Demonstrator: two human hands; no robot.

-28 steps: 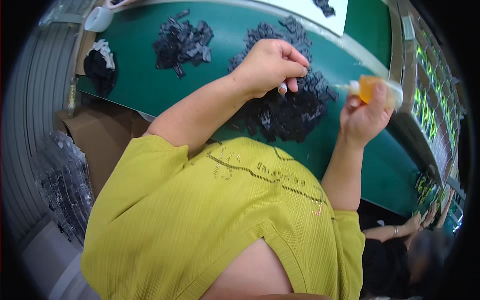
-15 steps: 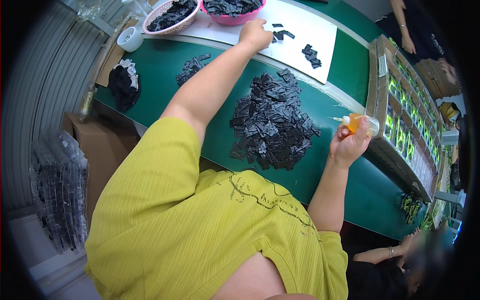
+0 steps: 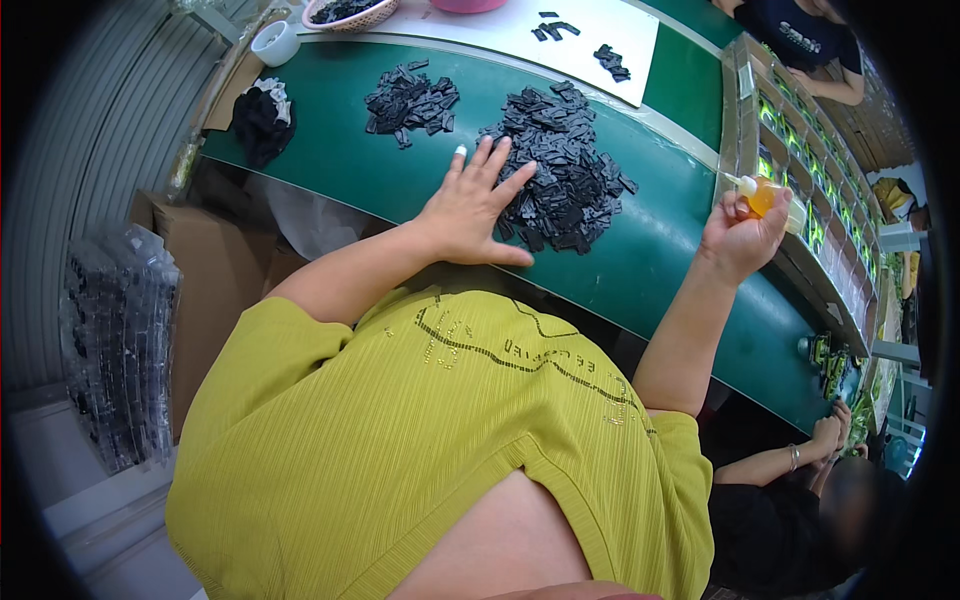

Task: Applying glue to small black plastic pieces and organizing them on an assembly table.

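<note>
My left hand [image 3: 468, 212] is open, its fingers spread at the left edge of a large heap of flat black pieces [image 3: 565, 165]. A white covering shows on one fingertip. To the right of the heap, my right hand [image 3: 738, 240] is raised and closed around a small squeeze bottle [image 3: 763, 196] of orange liquid, tilted with its thin needle tip pointing left. A smaller pile of black pieces [image 3: 408, 100] lies beyond my left hand. More black pieces [image 3: 556, 30] rest on a white board [image 3: 480, 52], with another little cluster [image 3: 611, 63] near its right end.
A pink basket [image 3: 378, 16], pink bowl [image 3: 466, 4], white cup [image 3: 274, 44] and dark cloth [image 3: 262, 128] are along the far left. A compartmented cardboard tray [image 3: 736, 110] borders the right side. Co-workers sit at far right [image 3: 800, 40] and lower right [image 3: 775, 500].
My left hand has come back from the pieces on the white board to the big heap, and its fingers have spread. My right hand still holds the bottle, slightly farther right in view.
</note>
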